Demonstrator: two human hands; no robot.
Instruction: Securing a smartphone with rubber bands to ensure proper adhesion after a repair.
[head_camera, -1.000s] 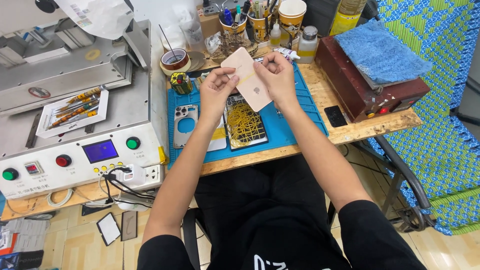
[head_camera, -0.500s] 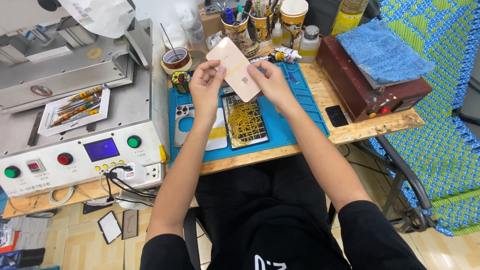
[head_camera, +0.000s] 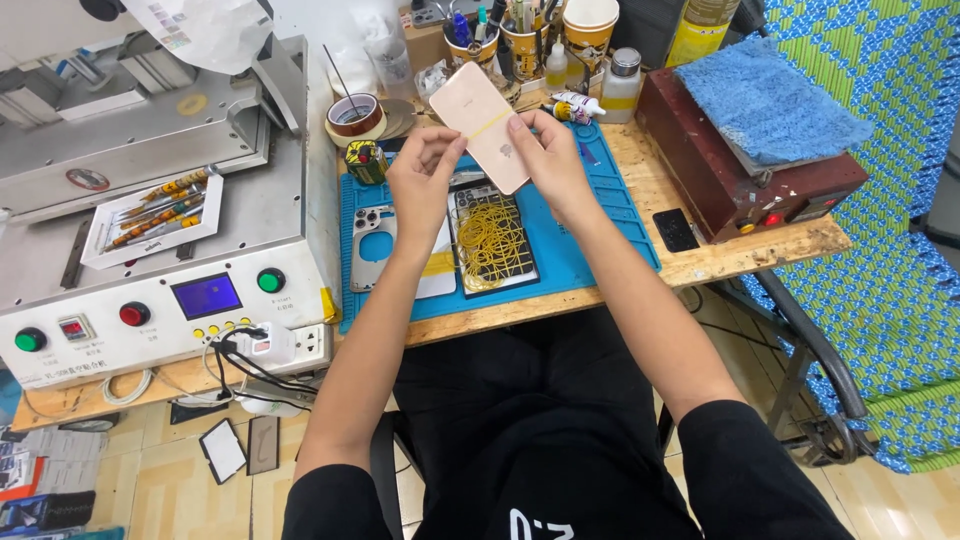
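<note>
So, both hands are up over the blue mat (head_camera: 610, 215), pinching a pale pinkish phone back panel (head_camera: 485, 125) between them. The left hand (head_camera: 422, 180) has its thumb and fingertips closed on the panel's left long edge, and the right hand (head_camera: 550, 155) is closed on the right edge near the lower corner. A thin yellow rubber band (head_camera: 488, 124) runs across the panel around its middle. The panel is held in the air, tilted, above the near end of the mat and clear of everything on it.

It looks like a thin, stiff, light plate, probably glass or glossy plastic, so likely slick and easy to crack if flexed or dropped. Holding it by the long edges like this seems the sensible spot, since the flat face would smudge and give no purchase.

Right under the hands there's a black tray full of yellow rubber bands (head_camera: 490, 240), and beside it on the left a phone frame (head_camera: 375, 245) with a camera cutout lies flat on the mat. Further back sit a roll of brown tape (head_camera: 355, 115), cups stuffed with tools (head_camera: 525, 35) and small bottles (head_camera: 620, 75). Off to the left is a big grey machine (head_camera: 150, 250) with buttons and a small blue screen, and to the right a dark red box (head_camera: 740, 160) with a blue cloth (head_camera: 770, 95) on top.
</note>
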